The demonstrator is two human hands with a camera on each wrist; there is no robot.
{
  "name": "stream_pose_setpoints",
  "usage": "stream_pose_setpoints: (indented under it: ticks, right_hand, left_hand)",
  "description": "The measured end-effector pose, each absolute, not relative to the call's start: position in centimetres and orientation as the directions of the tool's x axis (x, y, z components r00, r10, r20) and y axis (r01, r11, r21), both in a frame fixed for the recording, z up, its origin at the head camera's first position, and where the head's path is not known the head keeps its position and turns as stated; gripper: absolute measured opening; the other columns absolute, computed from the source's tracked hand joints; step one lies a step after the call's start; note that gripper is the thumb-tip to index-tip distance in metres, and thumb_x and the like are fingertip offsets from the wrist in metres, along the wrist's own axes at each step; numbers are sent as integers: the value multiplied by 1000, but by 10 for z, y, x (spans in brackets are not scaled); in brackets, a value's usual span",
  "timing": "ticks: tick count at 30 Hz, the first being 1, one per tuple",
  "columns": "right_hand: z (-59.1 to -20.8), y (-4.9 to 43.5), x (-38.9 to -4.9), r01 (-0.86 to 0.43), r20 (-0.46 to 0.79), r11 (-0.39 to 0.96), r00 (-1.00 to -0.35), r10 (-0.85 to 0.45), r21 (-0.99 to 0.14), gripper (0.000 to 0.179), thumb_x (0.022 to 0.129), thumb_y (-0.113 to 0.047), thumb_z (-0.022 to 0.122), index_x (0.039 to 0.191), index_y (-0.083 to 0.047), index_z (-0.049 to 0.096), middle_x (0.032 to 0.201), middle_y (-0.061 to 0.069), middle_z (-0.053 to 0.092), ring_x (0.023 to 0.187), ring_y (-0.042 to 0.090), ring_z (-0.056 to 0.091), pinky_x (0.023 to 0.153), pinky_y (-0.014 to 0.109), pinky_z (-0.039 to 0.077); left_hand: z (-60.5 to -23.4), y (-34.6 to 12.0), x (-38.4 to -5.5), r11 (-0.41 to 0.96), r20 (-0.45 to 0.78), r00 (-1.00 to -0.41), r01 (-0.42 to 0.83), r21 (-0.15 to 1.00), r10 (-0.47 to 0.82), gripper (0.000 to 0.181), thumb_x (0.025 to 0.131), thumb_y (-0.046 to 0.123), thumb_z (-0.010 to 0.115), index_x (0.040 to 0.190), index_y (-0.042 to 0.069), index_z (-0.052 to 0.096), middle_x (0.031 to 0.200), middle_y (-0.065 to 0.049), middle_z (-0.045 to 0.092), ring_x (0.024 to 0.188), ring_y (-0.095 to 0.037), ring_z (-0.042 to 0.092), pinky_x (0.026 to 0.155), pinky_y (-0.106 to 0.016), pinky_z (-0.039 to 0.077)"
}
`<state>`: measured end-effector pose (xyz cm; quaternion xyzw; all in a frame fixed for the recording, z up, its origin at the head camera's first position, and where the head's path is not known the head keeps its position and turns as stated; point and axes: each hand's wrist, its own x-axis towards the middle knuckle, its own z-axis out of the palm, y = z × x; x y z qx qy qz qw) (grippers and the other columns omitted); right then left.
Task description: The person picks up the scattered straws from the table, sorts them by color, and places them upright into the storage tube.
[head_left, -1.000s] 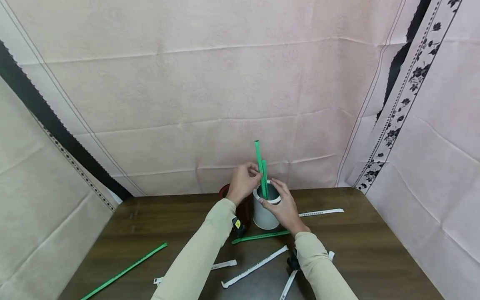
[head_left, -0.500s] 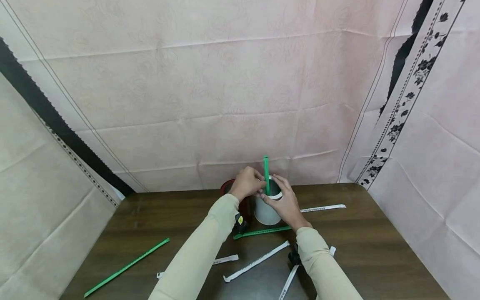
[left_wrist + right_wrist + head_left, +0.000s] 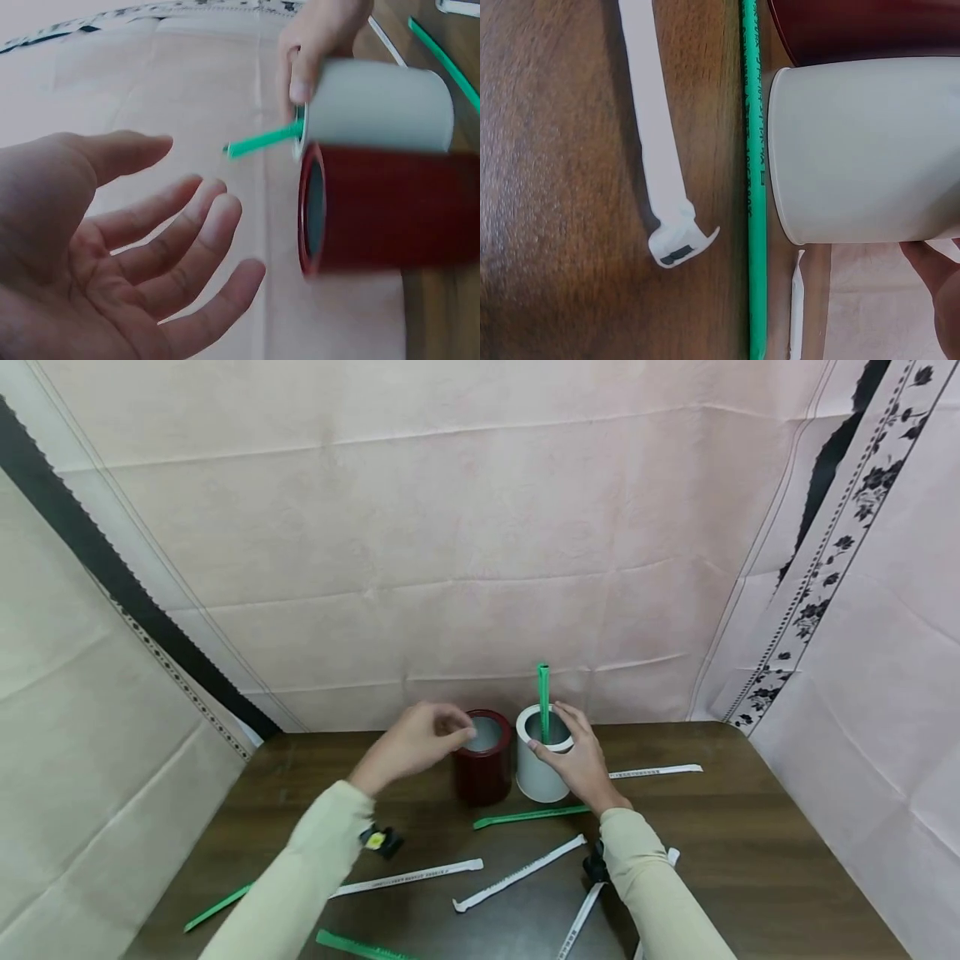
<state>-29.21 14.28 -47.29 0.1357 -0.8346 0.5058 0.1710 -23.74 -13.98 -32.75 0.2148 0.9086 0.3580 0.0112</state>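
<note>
My left hand (image 3: 416, 743) hovers left of the dark red cup (image 3: 482, 778), fingers loosely bent and nothing in them; the left wrist view shows its open palm. My right hand (image 3: 583, 766) grips the white cup (image 3: 538, 777) near its rim, thumb on the near side and fingers on the far side. Out of the white cup stands a green wrapped straw (image 3: 543, 693); whether a second lies behind it I cannot tell. Both cups are upright, side by side. In front of the white cup, a green straw (image 3: 757, 225) lies on the table.
White wrapped straws lie spread over the brown table (image 3: 427, 910), one with a bent end (image 3: 519, 874) at the middle and another (image 3: 656, 771) to the right of the cups. More green straws (image 3: 360, 946) lie at front left. A pale cloth (image 3: 450, 527) hangs behind.
My left hand has let go of the green straw and moved left, away from the white cup. The straw has dropped lower into it. My right hand stays on the cup.
</note>
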Motion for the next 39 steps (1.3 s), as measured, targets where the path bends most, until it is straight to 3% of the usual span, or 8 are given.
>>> stream_pose_setpoints:
  ticks: [7, 14, 20, 23, 27, 31, 35, 39]
  right_hand:
    - [-473, 147, -292, -386, 410, 463, -910, -53, -797, 82, 89, -48, 84, 157, -16, 50, 162, 4, 40, 146, 34, 44, 112, 68, 40]
    - [-479, 144, -292, -371, 391, 453, -919, -54, -811, 84, 89, -51, 83, 158, -16, 50, 162, 2, 40, 145, 34, 45, 110, 68, 41]
    - [-480, 143, -292, -370, 395, 461, -917, -45, -806, 82, 89, -50, 84, 157, -18, 51, 161, 1, 41, 144, 33, 46, 110, 67, 42]
    - [-477, 143, -293, -368, 394, 458, -918, -41, -810, 83, 89, -50, 84, 157, -17, 51, 161, 1, 41, 143, 32, 47, 110, 67, 42]
    - [-476, 141, -294, -370, 395, 452, -918, -41, -812, 83, 88, -50, 84, 157, -16, 51, 161, 0, 41, 143, 31, 47, 111, 65, 43]
    - [-476, 141, -293, -379, 406, 449, -913, -40, -809, 82, 89, -48, 85, 156, -15, 51, 161, 1, 42, 143, 31, 46, 111, 65, 42]
    - [-477, 142, -292, -378, 407, 452, -913, -36, -808, 82, 89, -47, 84, 157, -15, 51, 161, 1, 41, 144, 31, 45, 111, 66, 42]
    - [-477, 142, -293, -377, 406, 455, -913, -37, -807, 82, 89, -48, 84, 157, -15, 51, 161, 0, 41, 144, 32, 46, 111, 67, 42]
  left_hand:
    - [-359, -237, -200, 706, 142, -918, 378, 598, 371, 20, 104, 31, 70, 116, 17, 76, 108, 6, 75, 103, -15, 69, 89, -40, 57]
    - [-417, -334, -168, 788, 49, -963, 244, 565, 263, 23, 100, 29, 75, 116, 12, 74, 103, 5, 75, 98, -15, 71, 81, -32, 59]
    - [-457, -391, -159, 812, -74, -982, 101, 575, 174, 36, 96, 32, 79, 122, 8, 72, 120, -9, 74, 106, -29, 71, 84, -45, 60]
    - [-471, -411, -165, 829, -108, -982, 70, 555, 156, 41, 93, 35, 81, 123, 9, 72, 124, -11, 73, 107, -30, 70, 83, -46, 60]
    - [-486, -424, -170, 860, -125, -983, 52, 507, 133, 40, 90, 35, 84, 120, 10, 75, 112, -4, 75, 96, -18, 69, 77, -34, 58]
    - [-496, -427, -170, 855, -86, -981, 105, 508, 172, 27, 90, 27, 84, 110, 10, 77, 97, 4, 72, 82, -5, 66, 68, -25, 55]
    - [-498, -426, -170, 829, -95, -967, 151, 539, 238, 13, 95, 16, 79, 104, 7, 75, 91, 5, 69, 75, 0, 62, 63, -26, 54]
    - [-496, -419, -170, 824, -116, -952, 180, 537, 283, 13, 98, 12, 73, 107, 2, 72, 94, 3, 70, 77, -1, 61, 65, -29, 54]
